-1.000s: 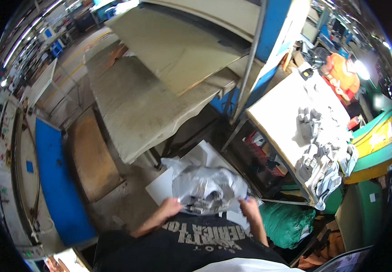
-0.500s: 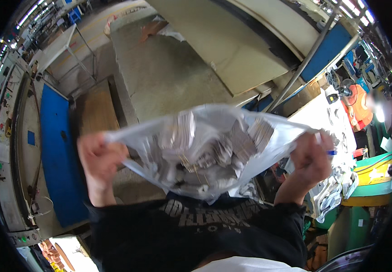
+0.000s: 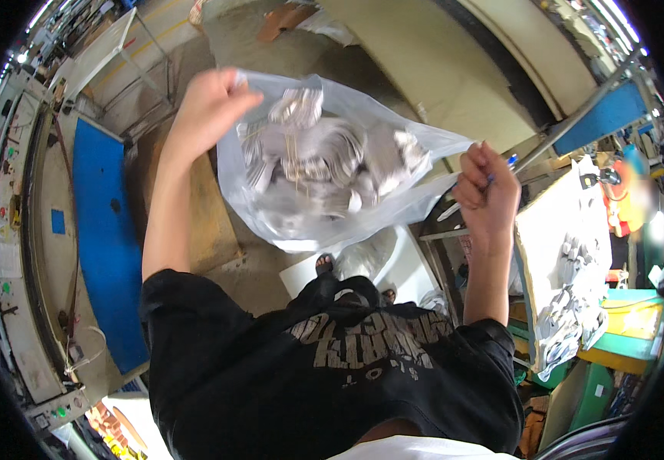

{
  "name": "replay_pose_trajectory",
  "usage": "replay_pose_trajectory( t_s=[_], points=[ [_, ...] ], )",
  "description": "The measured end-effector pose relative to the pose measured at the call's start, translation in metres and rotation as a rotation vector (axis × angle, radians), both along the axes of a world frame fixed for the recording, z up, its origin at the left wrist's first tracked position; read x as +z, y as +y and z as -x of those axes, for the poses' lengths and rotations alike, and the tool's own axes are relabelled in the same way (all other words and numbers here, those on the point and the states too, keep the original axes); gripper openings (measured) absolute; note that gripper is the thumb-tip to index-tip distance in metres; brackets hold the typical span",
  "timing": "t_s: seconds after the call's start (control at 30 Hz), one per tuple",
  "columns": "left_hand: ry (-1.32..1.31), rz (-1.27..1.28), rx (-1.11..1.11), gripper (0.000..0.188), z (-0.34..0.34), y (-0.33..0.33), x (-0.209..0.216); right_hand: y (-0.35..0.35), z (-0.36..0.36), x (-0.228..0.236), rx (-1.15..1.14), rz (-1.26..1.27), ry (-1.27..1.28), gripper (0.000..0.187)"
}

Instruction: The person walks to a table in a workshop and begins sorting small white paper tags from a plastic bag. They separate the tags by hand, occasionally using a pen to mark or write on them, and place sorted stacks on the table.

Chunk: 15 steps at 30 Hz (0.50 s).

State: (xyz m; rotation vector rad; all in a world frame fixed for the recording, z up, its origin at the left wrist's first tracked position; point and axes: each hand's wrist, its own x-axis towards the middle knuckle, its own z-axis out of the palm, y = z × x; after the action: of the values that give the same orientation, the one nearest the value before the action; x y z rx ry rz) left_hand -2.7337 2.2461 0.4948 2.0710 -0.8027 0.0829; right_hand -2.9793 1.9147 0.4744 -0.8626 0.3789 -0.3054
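Note:
A large clear plastic bag (image 3: 232,176) hangs stretched between my two hands, its mouth facing up. Inside lie several bundles of light grey, layered pieces (image 3: 339,146), some tied with thin yellowish bands; motion blur hides what they are made of. My left hand (image 3: 213,107) is closed on the bag's rim at its upper left corner. At the opposite corner my right hand (image 3: 485,184) grips the rim in a fist, with a small blue item, perhaps a pen, showing by its fingers.
A long pale worktable (image 3: 454,69) runs across the far side. On the left is a machine with a blue panel (image 3: 109,245). On the right, a table (image 3: 543,253) carries grey pieces, near yellow-green bins (image 3: 631,322). A wooden board (image 3: 201,222) lies below left.
Both hands have carried the bag away from my body, the left hand farther and higher. The bag now tilts, and my feet and a white surface show beneath it.

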Motion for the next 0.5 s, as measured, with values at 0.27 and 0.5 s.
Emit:
replay_pose_trajectory(
  t_s=[0.27,0.5],
  points=[
    [0.047,0.130,0.494,0.030,0.081,0.123,-0.080,0.013,-0.001,-0.033,0.085,0.285,0.096,0.023],
    [-0.358,-0.070,0.271,0.039,0.141,0.055,-0.082,0.014,-0.001,-0.038,0.277,0.645,0.131,0.028]
  ],
)
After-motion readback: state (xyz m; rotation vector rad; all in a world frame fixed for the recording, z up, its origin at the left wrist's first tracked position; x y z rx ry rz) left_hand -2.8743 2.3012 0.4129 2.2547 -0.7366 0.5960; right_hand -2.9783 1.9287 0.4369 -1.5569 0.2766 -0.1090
